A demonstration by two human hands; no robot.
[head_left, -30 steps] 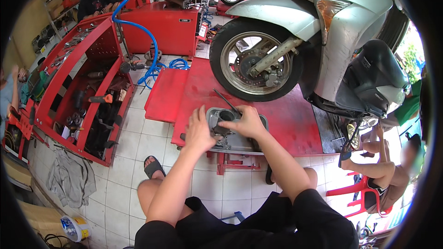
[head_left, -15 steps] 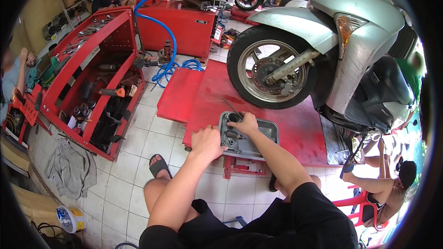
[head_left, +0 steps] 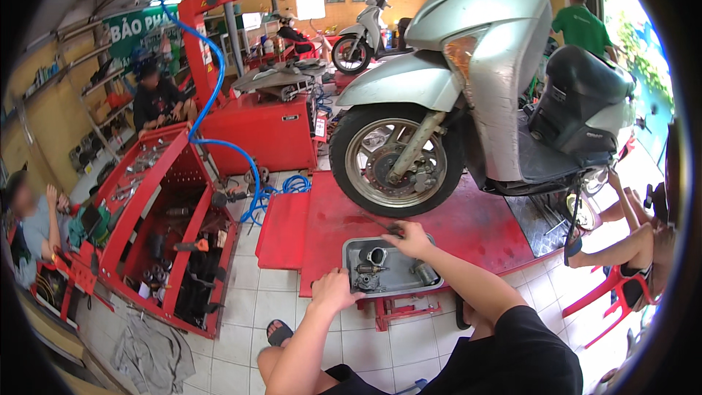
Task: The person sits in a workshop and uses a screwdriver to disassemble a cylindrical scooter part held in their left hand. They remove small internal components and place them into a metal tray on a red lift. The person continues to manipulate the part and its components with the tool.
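Observation:
A grey metal tray rests on the near edge of the red lift platform. Inside it lie a round metal part with a wide bore, a small carburetor-like body and a cylindrical piece. My left hand is closed over the tray's left end, its thumb by the near corner. Over the far rim, my right hand grips a screwdriver-like tool with a dark handle; its thin shaft points toward the far left. The fingertips partly cover the handle.
A silver scooter stands on the platform, its front wheel just beyond the tray. To the left is a red tool cart with wrenches on top. A blue hose hangs behind it. Several people sit or stand around.
The view has tilted upward. My right hand has lifted off the round part in the tray and moved to the far rim with the tool. My left hand stays at the tray's left end.

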